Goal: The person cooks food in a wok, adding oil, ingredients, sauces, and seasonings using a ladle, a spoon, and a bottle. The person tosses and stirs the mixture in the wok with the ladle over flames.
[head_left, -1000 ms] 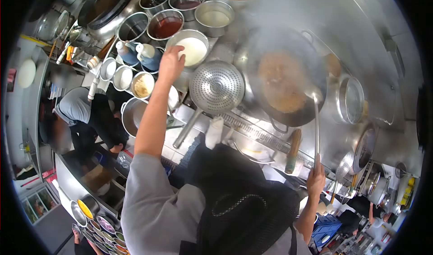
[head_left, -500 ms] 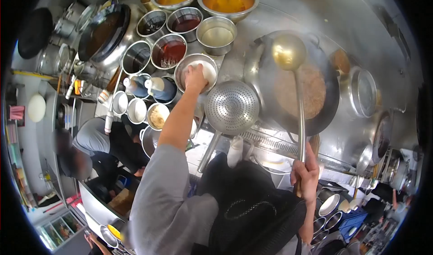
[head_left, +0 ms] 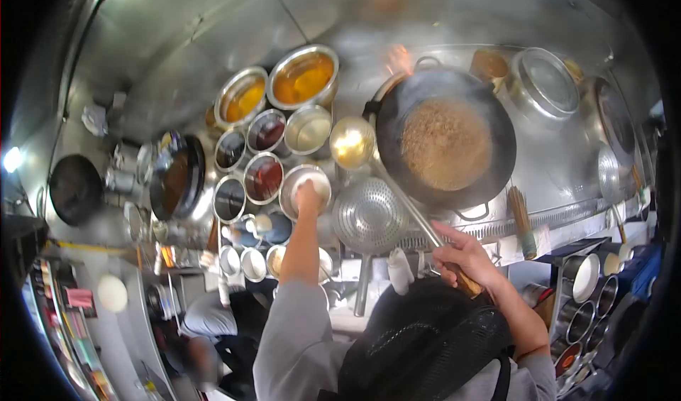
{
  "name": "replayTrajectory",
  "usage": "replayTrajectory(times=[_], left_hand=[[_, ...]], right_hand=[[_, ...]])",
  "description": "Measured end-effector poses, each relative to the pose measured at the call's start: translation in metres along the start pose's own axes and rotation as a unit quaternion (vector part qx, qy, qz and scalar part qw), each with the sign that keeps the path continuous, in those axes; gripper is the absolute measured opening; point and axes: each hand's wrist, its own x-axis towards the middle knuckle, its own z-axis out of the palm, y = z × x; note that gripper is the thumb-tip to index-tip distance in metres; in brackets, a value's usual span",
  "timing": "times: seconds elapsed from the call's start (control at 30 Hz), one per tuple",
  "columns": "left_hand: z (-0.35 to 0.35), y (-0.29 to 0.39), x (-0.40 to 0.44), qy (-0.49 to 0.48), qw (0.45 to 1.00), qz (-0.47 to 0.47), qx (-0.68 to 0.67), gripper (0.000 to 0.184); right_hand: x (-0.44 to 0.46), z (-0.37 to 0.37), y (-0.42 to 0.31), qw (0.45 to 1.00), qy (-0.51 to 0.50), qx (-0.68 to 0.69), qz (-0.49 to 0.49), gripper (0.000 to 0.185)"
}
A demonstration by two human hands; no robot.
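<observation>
While your left hand (head_left: 307, 198) is resting inside the steel bowl (head_left: 286, 196) of white contents (head_left: 323, 183), toward the left part of the steel counter (head_left: 557, 163), its fingertips are hiding in the bowl; whether they are pinching anything, the head view is not letting anyone tell. Your right hand (head_left: 468, 260) is holding the ladle (head_left: 420, 220) by its lower handle, just past the counter's front edge, with some fingers (head_left: 448, 232) stretching out and the others curling around it. The ladle's head is shining between the pots and the wok (head_left: 502, 128); its height above the counter is staying unclear. Brown food (head_left: 447, 145) is covering the wok's bottom. Near the front edge, the perforated strainer (head_left: 370, 215) is lying left of the wok, its handle jutting past that edge, and a bamboo brush (head_left: 521, 223) is lying across the edge to the right. Two bowls of amber liquid (head_left: 303, 80) are standing toward the back edge.
</observation>
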Motion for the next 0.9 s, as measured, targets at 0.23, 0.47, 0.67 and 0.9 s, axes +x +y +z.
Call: replayTrajectory(times=[0.23,0.47,0.67,0.9], left_hand=[[-0.082,0.037,0.0,0.072,0.975,0.103,-0.185,0.039],[-0.176,0.166,-0.008,0.05,0.961,0.244,-0.124,0.027],[-0.191,0.206,-0.01,0.106,0.939,0.318,-0.072,0.016],[-0.213,0.245,-0.026,0.13,0.932,0.331,-0.067,0.013]], right_hand=[[0.01,-0.017,0.008,0.998,-0.054,0.028,0.027,0.072],[0.001,-0.024,-0.003,0.993,-0.074,0.084,0.038,0.071],[-0.016,-0.037,-0.016,0.987,-0.078,0.139,0.021,0.07],[-0.034,-0.048,-0.031,0.985,-0.08,0.155,0.008,0.068]])
